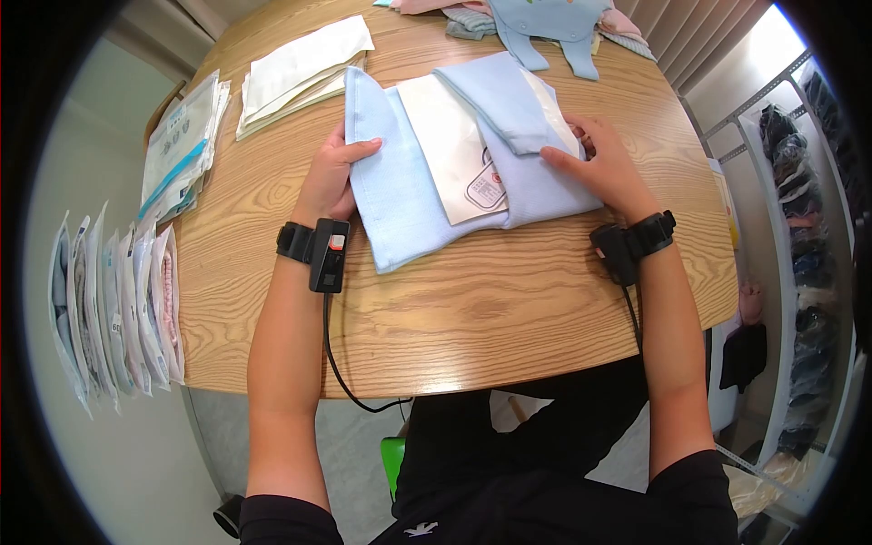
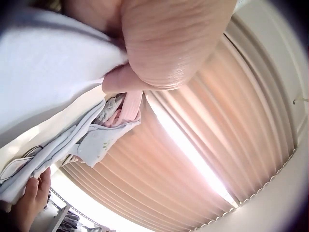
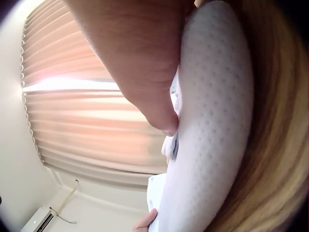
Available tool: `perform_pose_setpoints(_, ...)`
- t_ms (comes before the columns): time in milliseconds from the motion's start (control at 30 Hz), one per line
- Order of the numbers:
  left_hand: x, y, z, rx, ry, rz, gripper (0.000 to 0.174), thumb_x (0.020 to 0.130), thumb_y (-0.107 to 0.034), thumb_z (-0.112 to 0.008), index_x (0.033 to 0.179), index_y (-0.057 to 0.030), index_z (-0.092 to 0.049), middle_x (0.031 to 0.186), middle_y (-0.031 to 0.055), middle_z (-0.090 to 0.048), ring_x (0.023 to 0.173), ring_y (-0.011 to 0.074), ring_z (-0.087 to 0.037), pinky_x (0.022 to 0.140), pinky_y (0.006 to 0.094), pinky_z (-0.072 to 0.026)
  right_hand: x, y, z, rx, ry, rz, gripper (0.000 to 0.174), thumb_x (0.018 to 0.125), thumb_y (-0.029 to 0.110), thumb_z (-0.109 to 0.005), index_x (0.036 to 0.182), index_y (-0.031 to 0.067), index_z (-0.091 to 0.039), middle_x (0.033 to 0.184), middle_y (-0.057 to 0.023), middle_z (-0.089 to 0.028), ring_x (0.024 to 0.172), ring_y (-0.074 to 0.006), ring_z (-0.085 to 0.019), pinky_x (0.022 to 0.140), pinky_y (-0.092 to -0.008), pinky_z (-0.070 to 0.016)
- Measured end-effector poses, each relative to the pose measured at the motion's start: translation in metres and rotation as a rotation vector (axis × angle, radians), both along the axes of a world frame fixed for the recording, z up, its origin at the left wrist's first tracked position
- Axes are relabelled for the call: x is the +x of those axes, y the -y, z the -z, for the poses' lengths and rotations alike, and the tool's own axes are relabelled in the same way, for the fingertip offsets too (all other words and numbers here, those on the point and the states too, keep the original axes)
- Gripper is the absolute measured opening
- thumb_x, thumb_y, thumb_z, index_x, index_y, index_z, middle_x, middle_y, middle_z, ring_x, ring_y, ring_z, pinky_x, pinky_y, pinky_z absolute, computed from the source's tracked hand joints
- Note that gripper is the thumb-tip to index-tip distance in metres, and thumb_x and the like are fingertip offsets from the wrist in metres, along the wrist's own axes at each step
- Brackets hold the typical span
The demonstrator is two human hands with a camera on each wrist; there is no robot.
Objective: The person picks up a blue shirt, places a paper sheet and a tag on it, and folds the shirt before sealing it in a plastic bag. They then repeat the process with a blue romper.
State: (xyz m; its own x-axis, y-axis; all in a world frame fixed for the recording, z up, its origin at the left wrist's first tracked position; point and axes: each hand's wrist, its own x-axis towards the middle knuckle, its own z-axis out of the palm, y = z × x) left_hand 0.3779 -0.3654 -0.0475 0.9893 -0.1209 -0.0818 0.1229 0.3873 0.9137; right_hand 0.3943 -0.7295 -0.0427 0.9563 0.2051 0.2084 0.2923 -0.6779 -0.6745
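A light blue knit garment [image 1: 392, 195] is folded around a white sheet of card [image 1: 445, 150] bearing a printed tag-like drawing. My left hand [image 1: 329, 177] grips the garment's left edge, thumb on top and fingers beneath. At the opposite edge my right hand [image 1: 613, 168] holds the folded fabric, its thumb lying over the front. A blue flap crosses the upper right of the card. In the right wrist view, the garment's underside [image 3: 212, 121] shows a dotted texture and bulges below my hand. The left wrist view shows the card [image 2: 58, 111] between cloth layers.
White packing sheets [image 1: 304, 73] and flat plastic bags [image 1: 182, 141] lie at the table's left. Several filled bags [image 1: 118, 309] stand along the left edge. More baby clothes [image 1: 554, 23] are piled at the back. A shelf of bagged items [image 1: 799, 272] stands at right.
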Motion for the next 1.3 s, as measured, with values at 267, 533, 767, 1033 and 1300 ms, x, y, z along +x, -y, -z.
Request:
perform_pose_setpoints(267,0.000,0.002,-0.004,-0.014,-0.032,-0.041,0.057,0.090,0.003,-0.061,0.143,0.0046,-0.040,0.124,0.0220,-0.062,0.108,0.0271,-0.068,0.093,0.0383,-0.0595,0.001,0.000,0.000,-0.029,-0.024,-0.001,0.076,0.083,0.055,-0.077,0.137,0.0038,-0.061,0.108,-0.0135,-0.057,0.097,-0.0253,-0.056,0.087,-0.0348,-0.0482)
perform_pose_setpoints(533,0.001,0.000,-0.002,-0.020,-0.044,-0.036,0.055,0.090,0.006,-0.059,0.143,0.0042,-0.041,0.123,0.0220,-0.063,0.107,0.0279,-0.068,0.094,0.0395,-0.0592,0.005,0.003,0.004,-0.008,-0.019,-0.022,0.060,0.093,0.044,-0.071,0.137,0.0047,-0.061,0.105,-0.0130,-0.056,0.094,-0.0240,-0.055,0.085,-0.0335,-0.0467)
perform_pose_setpoints(767,0.003,-0.001,-0.001,-0.128,-0.090,-0.049,0.045,0.101,-0.013,-0.054,0.142,0.0030,-0.045,0.126,0.0190,-0.063,0.111,0.0243,-0.067,0.098,0.0376,-0.0562,0.007,0.004,0.007,0.096,-0.040,-0.034,0.046,0.095,0.035,-0.069,0.129,0.0045,-0.066,0.097,-0.0066,-0.059,0.087,-0.0178,-0.054,0.080,-0.0301,-0.0470)
perform_pose_setpoints(1033,0.009,-0.009,0.007,-0.331,-0.014,-0.023,0.047,0.109,-0.030,-0.036,0.136,0.0063,-0.050,0.126,0.0192,-0.064,0.114,0.0277,-0.064,0.106,0.0407,-0.0494,0.013,0.008,0.018,0.243,-0.069,-0.023,0.028,0.097,0.025,-0.067,0.108,-0.0011,-0.068,0.095,-0.0076,-0.065,0.085,-0.0161,-0.057,0.079,-0.0303,-0.0485)
perform_pose_setpoints(1300,0.013,-0.020,0.013,-0.480,0.037,0.190,0.043,0.104,-0.014,-0.033,0.138,0.0060,-0.048,0.125,0.0185,-0.064,0.113,0.0242,-0.065,0.102,0.0386,-0.0530,0.013,0.008,0.017,0.208,-0.064,-0.026,0.027,0.097,0.024,-0.066,0.105,-0.0015,-0.068,0.095,-0.0089,-0.066,0.086,-0.0175,-0.059,0.080,-0.0310,-0.0493)
